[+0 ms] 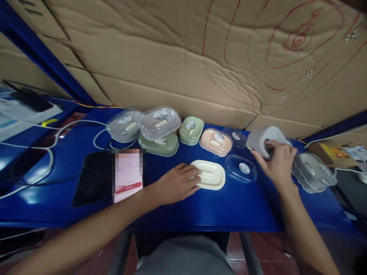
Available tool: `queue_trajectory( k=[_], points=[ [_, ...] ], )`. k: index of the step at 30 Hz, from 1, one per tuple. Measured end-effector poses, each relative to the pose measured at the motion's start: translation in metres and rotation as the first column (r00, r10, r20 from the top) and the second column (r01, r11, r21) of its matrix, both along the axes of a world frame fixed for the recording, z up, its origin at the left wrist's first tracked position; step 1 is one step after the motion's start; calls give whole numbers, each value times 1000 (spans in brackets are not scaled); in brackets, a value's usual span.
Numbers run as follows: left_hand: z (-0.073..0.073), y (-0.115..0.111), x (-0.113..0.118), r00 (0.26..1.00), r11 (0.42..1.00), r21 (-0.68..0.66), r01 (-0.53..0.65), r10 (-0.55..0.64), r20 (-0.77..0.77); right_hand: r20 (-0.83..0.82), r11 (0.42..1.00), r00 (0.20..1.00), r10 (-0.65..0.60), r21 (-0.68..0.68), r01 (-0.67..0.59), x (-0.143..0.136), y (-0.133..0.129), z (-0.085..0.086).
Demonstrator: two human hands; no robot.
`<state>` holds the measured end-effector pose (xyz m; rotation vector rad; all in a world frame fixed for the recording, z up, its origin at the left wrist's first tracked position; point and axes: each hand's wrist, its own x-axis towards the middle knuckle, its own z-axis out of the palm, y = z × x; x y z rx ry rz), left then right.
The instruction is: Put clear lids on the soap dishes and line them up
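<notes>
My left hand (pixel 180 181) lies palm down, its fingers stretched over the left end of a cream oval soap dish (pixel 213 175) and touching its rim. My right hand (pixel 279 160) grips a pale grey roll (pixel 259 137) with a round hollow, thumb and fingers at the opening; its exact kind is unclear. Between the hands, right of the dish, lies a clear lid (pixel 241 169) with a round sticker. A second clear lid (pixel 234 137) rests behind it. A peach lidded box (pixel 216 142) and a green lidded box (pixel 191 130) stand behind the dish.
Grey lidded boxes (pixel 159 123) are stacked at the back left over a darker green one (pixel 159 144). Stacked clear lids (pixel 314 172) lie far right. A black tablet (pixel 93 178), a pink sheet (pixel 128 173) and white cables (pixel 54 147) occupy the left. Cardboard (pixel 160 57) walls the back.
</notes>
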<state>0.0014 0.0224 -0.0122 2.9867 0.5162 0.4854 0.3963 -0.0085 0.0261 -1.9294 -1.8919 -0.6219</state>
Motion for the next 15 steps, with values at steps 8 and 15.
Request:
queue_trajectory(
  k=[8,15],
  points=[
    [-1,2,-1,1000,1000,-6,-18,18,-11,-115,981,982,151,-104,-163,-26,13,-16],
    [1,-1,-1,1000,1000,19,19,-19,-11,-113,999,993,38,-4,-39,-5,5,-24]
  ],
)
